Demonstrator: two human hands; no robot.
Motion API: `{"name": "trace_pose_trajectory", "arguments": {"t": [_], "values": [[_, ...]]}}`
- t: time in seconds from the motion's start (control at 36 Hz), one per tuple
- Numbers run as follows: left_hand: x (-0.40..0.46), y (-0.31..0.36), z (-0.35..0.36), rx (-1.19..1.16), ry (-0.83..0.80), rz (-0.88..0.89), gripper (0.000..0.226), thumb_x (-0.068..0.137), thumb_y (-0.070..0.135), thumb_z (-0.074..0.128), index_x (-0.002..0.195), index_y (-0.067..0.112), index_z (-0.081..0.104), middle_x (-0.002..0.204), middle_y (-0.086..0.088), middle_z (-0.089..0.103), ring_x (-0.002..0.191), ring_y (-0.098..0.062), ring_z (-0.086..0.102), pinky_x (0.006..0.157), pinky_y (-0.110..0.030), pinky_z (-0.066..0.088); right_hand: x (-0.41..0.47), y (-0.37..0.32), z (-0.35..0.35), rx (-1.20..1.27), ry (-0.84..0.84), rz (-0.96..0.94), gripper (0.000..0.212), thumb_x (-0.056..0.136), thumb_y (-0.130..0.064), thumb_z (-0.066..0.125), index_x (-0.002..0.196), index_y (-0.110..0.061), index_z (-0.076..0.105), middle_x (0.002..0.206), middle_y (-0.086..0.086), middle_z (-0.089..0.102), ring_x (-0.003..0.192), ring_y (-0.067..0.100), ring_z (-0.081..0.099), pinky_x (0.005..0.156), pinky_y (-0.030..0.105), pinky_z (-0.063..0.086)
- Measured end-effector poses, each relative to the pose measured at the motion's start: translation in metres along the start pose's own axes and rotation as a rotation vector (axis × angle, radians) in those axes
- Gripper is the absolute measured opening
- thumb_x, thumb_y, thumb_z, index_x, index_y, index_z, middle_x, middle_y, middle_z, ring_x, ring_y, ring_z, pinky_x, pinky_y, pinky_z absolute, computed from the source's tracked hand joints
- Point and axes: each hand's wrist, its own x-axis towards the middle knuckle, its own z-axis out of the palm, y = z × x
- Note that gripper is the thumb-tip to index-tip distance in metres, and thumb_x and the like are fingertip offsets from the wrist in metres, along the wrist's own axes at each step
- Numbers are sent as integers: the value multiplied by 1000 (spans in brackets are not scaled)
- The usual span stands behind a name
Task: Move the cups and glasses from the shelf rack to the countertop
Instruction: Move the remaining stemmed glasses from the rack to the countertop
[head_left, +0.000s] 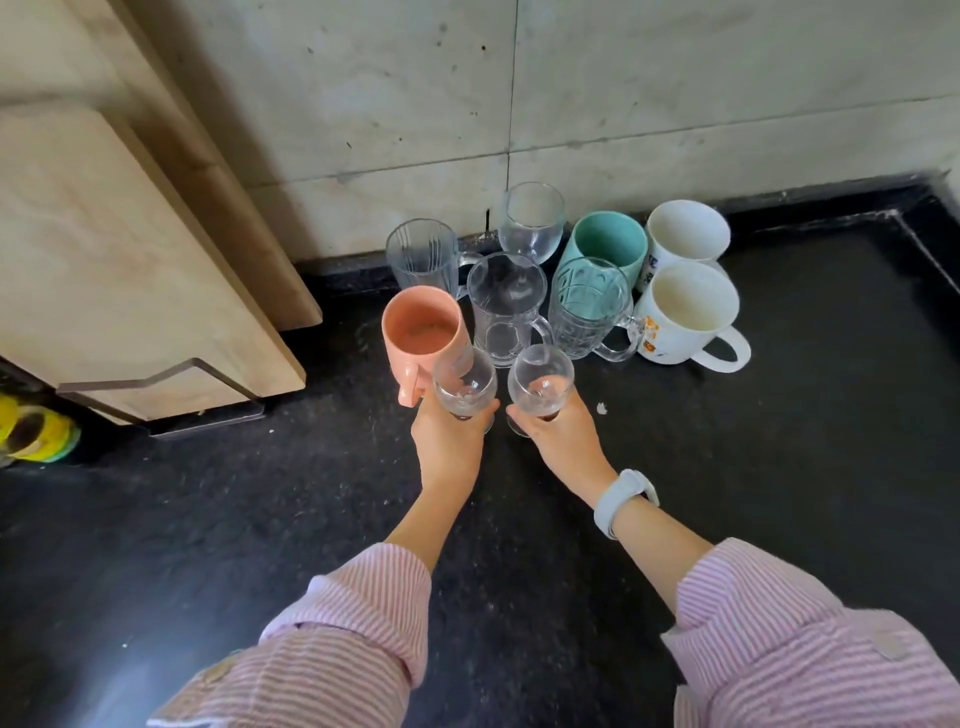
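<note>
My left grip (451, 434) is holding one small stemmed glass (464, 383), my right grip (558, 434) another small glass (540, 381), both upright. Pink mug (422, 340) touches the left-held glass; other cups cluster just beyond on the table (519, 597).

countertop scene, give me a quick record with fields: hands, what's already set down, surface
left hand: grip shut on left goblet
right hand: grip shut on right goblet
mugs on countertop: pink mug, teal mug, two white mugs
glassware down: ribbed glass, wine glass, two glass mugs
surface: dark, speckled
right wrist: white band
</note>
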Motion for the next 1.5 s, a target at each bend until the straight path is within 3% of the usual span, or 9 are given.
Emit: {"name": "trace_pose_trajectory", "arguments": {"t": [0.11,0.28,0.39,0.56,0.69,0.83,1.08,1.31,1.5], "values": [[4,2,3,-31,11,-2,32,79,15,71,104,23,53,94,11,56,84,-6,54,76,-21,42,5,-5,2,-11,2,8,43,78,-23,70,115,-9,52,110,5,63,100,14,58,80,15,40],[6,3,3,-22,-17,-3,26,82,16,67,100,25,50,91,10,57,67,4,50,62,-8,36,4,-10,1,-25,-23,20,41,82,-22,67,119,-10,52,107,0,61,93,9,56,71,5,38],[3,0,-1,31,-43,-17,41,82,20,68,119,13,52,115,-3,63,88,-7,53,80,-22,43,-3,-11,-1,-39,-54,48,39,84,-23,64,118,-11,51,112,2,60,99,13,56,84,20,40],[-18,-9,-14,165,-73,56,44,85,21,62,127,16,47,128,-4,57,108,-14,53,92,-24,39,-24,-15,1,-126,-51,101,36,89,-19,55,124,-12,48,128,7,54,116,19,52,93,28,41],[-43,-34,-46,418,-105,82,47,89,27,55,134,18,42,140,-4,46,129,-23,42,110,-45,35,-56,-21,13,-315,-131,132,47,93,-21,49,137,-11,37,144,7,42,134,23,38,107,34,34],[-62,-52,-107,635,-37,97,45,93,32,48,135,20,40,143,-1,41,134,-21,35,115,-43,22,-88,-43,40,-584,-309,-107,42,92,-25,48,133,-15,44,141,4,47,132,22,38,108,35,33],[-146,-80,-274,769,340,6,44,92,32,47,133,18,43,136,-1,48,129,-20,40,109,-39,25,-176,-122,147,-765,-643,-653,39,94,-28,42,132,-18,46,142,2,43,134,21,33,110,35,30],[-347,-138,-416,779,718,-227,41,90,31,48,129,19,46,131,-1,52,123,-24,44,101,-40,31,-380,-157,239,-674,-995,-1058,39,94,-24,40,131,-17,46,138,2,47,128,23,37,103,38,34],[-586,-186,-484,795,1052,-397,39,88,31,48,121,13,55,122,-7,60,114,-29,54,94,-39,39,-598,-141,273,-560,-1238,-1368,39,91,-22,45,129,-14,49,134,5,52,125,27,43,106,39,34]]}}
